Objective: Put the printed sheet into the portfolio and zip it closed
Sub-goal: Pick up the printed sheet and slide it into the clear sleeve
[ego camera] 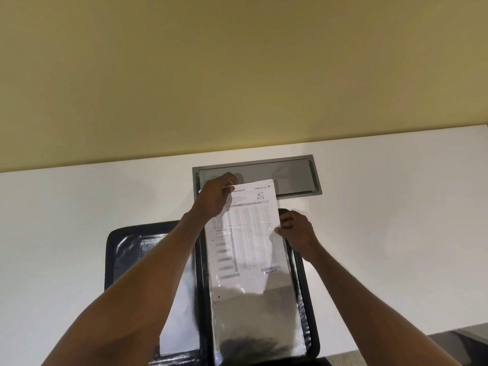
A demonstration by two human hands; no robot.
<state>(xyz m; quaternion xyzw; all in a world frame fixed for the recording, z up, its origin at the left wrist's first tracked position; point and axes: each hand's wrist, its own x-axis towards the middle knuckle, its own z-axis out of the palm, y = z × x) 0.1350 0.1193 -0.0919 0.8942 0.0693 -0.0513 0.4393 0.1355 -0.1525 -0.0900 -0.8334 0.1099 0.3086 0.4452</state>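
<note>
A black zip portfolio [124,249] lies open on the white table, its two halves spread flat. On its right half rests a clear plastic sleeve [253,320]. The printed sheet [250,233], a form with rows of small bubbles, sits partly inside that sleeve, and its top part sticks out past the portfolio's far edge. My left hand [215,196] pinches the sheet's top left corner. My right hand [297,231] holds the sheet's right edge, about where the sleeve's opening lies. The zip runs around the black rim and is undone.
A grey metal cable hatch [295,175] is set into the white table [79,207] just beyond the sheet. A yellow wall rises behind the table. White paper [182,313] lies in the portfolio's left half. The table's front edge and grey floor show at the lower right.
</note>
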